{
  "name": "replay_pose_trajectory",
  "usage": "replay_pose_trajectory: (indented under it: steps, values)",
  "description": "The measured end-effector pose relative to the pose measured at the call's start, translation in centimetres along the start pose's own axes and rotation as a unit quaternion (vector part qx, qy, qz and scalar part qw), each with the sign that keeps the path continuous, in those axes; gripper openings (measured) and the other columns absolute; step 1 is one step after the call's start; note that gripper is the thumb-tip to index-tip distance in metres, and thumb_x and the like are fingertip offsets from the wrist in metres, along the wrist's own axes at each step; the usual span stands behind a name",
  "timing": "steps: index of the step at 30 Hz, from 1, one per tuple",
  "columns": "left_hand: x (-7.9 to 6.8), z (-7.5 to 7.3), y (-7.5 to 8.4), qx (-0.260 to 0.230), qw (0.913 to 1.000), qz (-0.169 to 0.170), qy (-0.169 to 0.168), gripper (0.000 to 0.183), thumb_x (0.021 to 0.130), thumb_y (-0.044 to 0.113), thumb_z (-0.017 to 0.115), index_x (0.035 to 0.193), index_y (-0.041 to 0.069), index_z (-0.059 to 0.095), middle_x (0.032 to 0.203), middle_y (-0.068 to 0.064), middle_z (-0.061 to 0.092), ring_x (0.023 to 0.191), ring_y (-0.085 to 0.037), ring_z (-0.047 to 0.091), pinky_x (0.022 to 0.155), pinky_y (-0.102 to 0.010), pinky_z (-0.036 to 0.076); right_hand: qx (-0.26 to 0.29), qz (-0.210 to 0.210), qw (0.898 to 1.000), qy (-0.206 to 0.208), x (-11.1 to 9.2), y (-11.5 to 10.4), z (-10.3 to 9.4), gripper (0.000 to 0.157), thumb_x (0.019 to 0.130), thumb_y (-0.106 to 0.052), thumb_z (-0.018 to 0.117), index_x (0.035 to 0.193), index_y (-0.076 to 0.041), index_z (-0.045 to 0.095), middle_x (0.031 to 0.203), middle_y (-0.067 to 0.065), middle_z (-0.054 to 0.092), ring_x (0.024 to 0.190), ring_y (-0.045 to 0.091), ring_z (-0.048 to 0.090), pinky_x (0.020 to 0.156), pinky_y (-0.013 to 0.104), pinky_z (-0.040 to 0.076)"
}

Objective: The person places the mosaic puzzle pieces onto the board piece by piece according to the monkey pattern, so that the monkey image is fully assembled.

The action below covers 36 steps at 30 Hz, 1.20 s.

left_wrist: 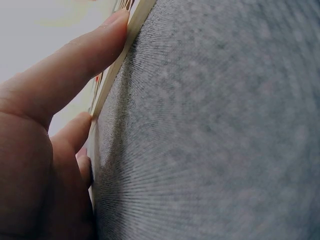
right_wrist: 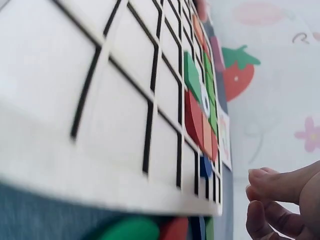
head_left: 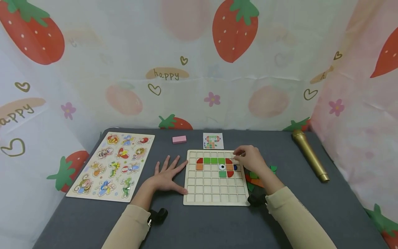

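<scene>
A pale wooden grid board lies on the dark table. Red, orange and green pieces sit in its upper cells, along with a white eye piece. A dark blue piece is at the right end of the group. My left hand has its fingers spread, thumb and index fingertips against the board's left edge. Over the board's upper right corner is my right hand, fingers curled and thumb tip meeting the fingers. No piece shows between them in the right wrist view.
Loose coloured pieces lie right of the board, partly hidden by the right forearm. Behind the board are a pattern card and a pink block. A picture board with insects lies left, a gold microphone right.
</scene>
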<state>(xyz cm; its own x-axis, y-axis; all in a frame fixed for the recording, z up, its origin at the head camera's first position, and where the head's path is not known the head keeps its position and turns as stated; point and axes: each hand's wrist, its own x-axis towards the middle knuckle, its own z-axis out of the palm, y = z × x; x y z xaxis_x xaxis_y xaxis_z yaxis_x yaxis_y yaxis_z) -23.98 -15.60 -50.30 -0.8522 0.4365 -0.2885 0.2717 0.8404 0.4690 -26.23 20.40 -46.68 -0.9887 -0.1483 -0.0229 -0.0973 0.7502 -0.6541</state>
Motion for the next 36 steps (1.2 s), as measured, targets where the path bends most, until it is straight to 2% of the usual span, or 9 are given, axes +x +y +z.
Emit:
replay_pose_trajectory:
  steps: [8,14,21,29,36]
  values:
    - [0.0,0.1,0.0,0.000,1.0000,0.003,0.001,0.117,0.069,0.071,0.079,0.162,0.038,0.017,0.172,-0.003,-0.002,0.154,-0.037,-0.021,0.116,-0.068,-0.015,0.012,0.040,0.999,0.017,-0.9,3.0,-2.6,0.023,0.099,-0.012,0.064,0.121,-0.006,0.071,0.118,0.018,0.069,0.101,0.032,0.067,0.073,0.040,0.058]
    - [-0.1,0.1,-0.2,0.000,1.0000,0.002,0.000,0.117,0.068,0.072,0.078,0.162,0.037,0.017,0.172,-0.003,-0.002,0.154,-0.038,-0.020,0.115,-0.068,-0.015,-0.009,0.057,0.998,0.021,-1.0,4.9,-3.7,0.025,0.099,-0.006,0.062,0.123,-0.005,0.070,0.122,0.023,0.067,0.103,0.037,0.065,0.074,0.042,0.056]
    - [-0.1,0.0,-0.1,0.004,1.0000,0.002,0.001,0.115,0.069,0.071,0.078,0.162,0.039,0.018,0.172,-0.003,-0.001,0.154,-0.037,-0.020,0.116,-0.069,-0.015,-0.059,0.070,0.996,-0.014,-0.4,7.0,-4.0,0.031,0.098,-0.001,0.059,0.127,-0.004,0.068,0.129,0.026,0.063,0.114,0.043,0.059,0.081,0.047,0.053]
    - [-0.1,0.2,-0.3,0.002,1.0000,0.003,0.002,0.117,0.068,0.072,0.078,0.162,0.038,0.017,0.172,-0.003,-0.002,0.154,-0.037,-0.020,0.116,-0.069,-0.015,-0.066,0.073,0.995,-0.025,-0.1,7.4,-4.1,0.021,0.098,-0.008,0.063,0.116,-0.003,0.074,0.120,0.022,0.069,0.109,0.041,0.062,0.087,0.051,0.053]
    - [-0.1,0.1,-0.1,0.003,1.0000,-0.005,-0.001,0.118,0.068,0.072,0.078,0.162,0.040,0.015,0.172,-0.001,-0.003,0.155,-0.035,-0.021,0.116,-0.067,-0.016,-0.072,0.063,0.995,-0.019,-0.3,7.2,-4.3,0.018,0.100,-0.013,0.064,0.111,-0.003,0.074,0.115,0.020,0.071,0.104,0.038,0.063,0.083,0.048,0.054]
